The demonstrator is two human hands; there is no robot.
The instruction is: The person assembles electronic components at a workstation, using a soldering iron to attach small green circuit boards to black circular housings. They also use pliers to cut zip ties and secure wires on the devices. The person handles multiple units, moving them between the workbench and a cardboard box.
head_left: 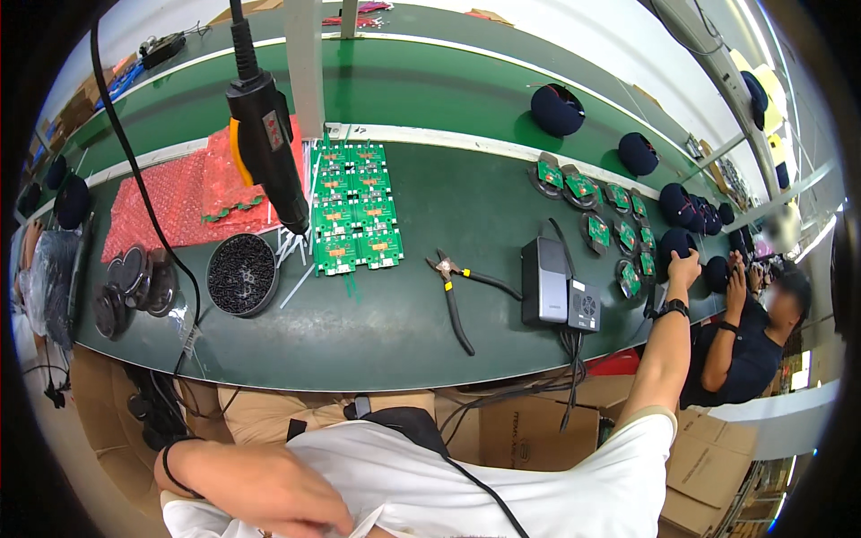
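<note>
My right hand (684, 269) reaches out to the far right of the bench, its fingers closed round a dark navy, dome-shaped piece (676, 242). Beside it lie several round black housings with green circuit boards (595, 231) in them. Low at the front, my left hand (282, 489) is bent in against my white shirt (395, 484). Its fingers are curled and partly out of sight, so what they pinch, if anything, is hidden. Near the bench's middle lie cutting pliers (453, 278) with black and yellow handles, next to a grey box-shaped device (543, 282).
An electric screwdriver (269, 148) hangs above a round tub of black screws (242, 273). Green circuit boards (359, 211) stand in rows beside red bubble wrap (157, 211). Black round parts (134, 278) lie at left. Another person (740, 341) works at right, close to my arm.
</note>
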